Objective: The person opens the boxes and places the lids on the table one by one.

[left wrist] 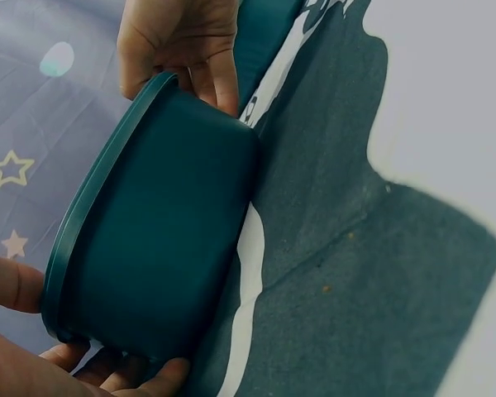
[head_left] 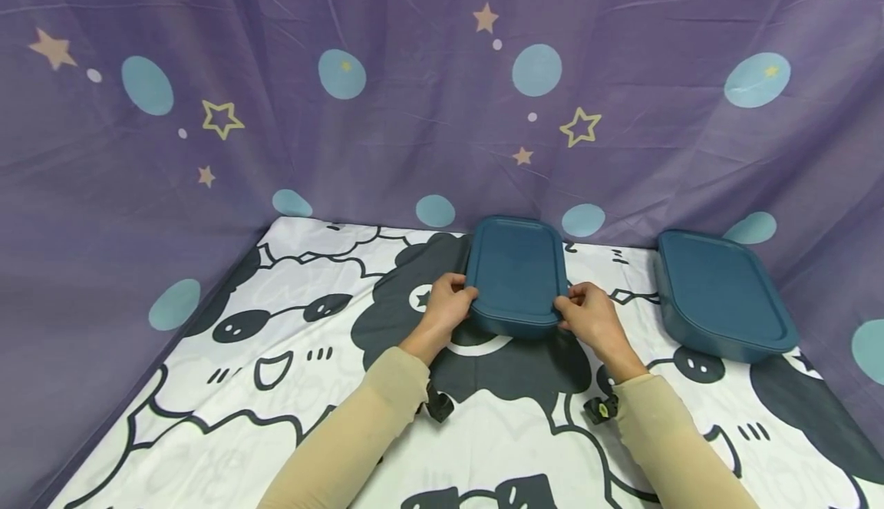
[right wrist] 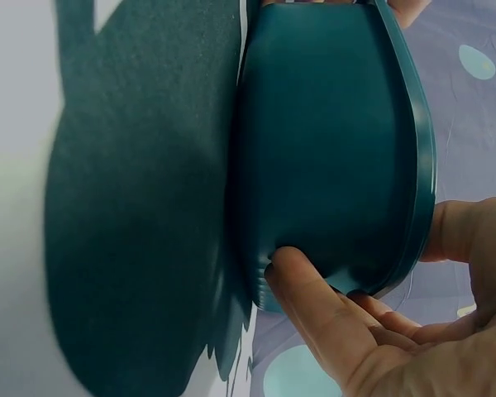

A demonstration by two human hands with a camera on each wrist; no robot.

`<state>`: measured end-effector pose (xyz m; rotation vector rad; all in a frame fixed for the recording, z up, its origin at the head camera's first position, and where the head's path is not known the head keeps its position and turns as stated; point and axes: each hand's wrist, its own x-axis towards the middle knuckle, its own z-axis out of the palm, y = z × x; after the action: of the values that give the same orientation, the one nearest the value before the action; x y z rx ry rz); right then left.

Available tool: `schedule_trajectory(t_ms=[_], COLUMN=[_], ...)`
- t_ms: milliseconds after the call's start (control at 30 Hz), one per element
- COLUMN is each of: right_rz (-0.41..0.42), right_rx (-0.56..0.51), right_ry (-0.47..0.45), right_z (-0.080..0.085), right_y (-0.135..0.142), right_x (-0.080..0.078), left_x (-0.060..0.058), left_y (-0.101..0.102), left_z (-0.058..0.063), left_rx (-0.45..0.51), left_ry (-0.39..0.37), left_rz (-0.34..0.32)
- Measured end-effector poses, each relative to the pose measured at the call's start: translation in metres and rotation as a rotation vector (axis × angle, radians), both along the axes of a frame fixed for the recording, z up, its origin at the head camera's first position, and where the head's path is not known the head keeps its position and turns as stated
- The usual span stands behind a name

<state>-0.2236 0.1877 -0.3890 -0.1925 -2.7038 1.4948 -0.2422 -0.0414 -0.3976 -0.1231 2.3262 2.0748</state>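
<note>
A dark blue lidded food container (head_left: 516, 271) sits in the middle of the table near the back, its lid on. My left hand (head_left: 449, 305) grips its left near corner, thumb over the lid's rim and fingers against the side wall. Opposite, my right hand (head_left: 588, 313) holds the right near corner the same way. The left wrist view shows the container's near wall (left wrist: 157, 223) between both hands, its base close over the cloth. In the right wrist view, the right fingers (right wrist: 314, 306) lie along the container's side, with the thumb at the lid's edge.
A second blue lidded container (head_left: 725, 290) stands at the right back of the table. Under both lies a white cloth (head_left: 228, 424) printed with black cartoon sheep. A purple curtain (head_left: 428, 110) with stars and dots rises right behind the table and at its sides.
</note>
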Motion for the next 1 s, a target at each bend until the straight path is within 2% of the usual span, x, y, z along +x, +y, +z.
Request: schedule_trajectory(t_ms=[500,1000], right_rz=[0.018,0.025], right_rx=[-0.009,-0.004], right_ry=[-0.003,0.005], right_z=[0.003,0.003], right_y=[-0.006,-0.012], right_x=[-0.001,-0.003], left_x=[-0.003,-0.003], left_y=[-0.006,-0.014], left_z=[-0.003,0.000], left_rx=[0.023,0.038], left_ry=[-0.002,-0.021], left_rz=[0.022,0.017])
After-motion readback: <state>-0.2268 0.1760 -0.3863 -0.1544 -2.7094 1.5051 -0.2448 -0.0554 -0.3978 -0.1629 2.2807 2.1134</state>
